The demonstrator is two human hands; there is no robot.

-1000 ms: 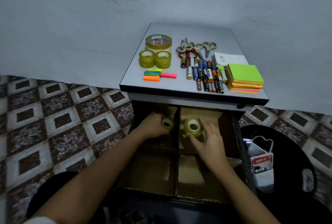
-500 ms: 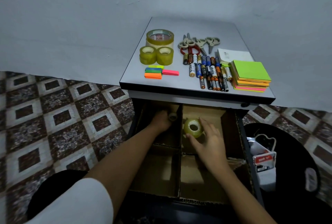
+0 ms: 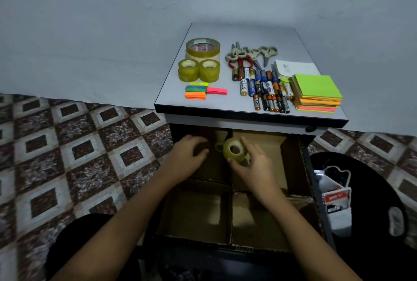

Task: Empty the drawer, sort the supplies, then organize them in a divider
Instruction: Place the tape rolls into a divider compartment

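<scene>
Head view: batteries [image 3: 264, 89] beside sticky notes [image 3: 316, 86]

The left hand [image 3: 189, 156] has released the small tape roll [image 3: 218, 146], which now sits just past its fingertips, and has drawn back slightly. The right hand [image 3: 255, 163] has carried the larger tape roll [image 3: 234, 149] toward the left hand, up over the cardboard divider [image 3: 231, 213] wall between them.

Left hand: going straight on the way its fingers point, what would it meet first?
Most likely the small tape roll, just ahead of the fingers of the left hand, in the back-left compartment; depth is unclear.
</scene>
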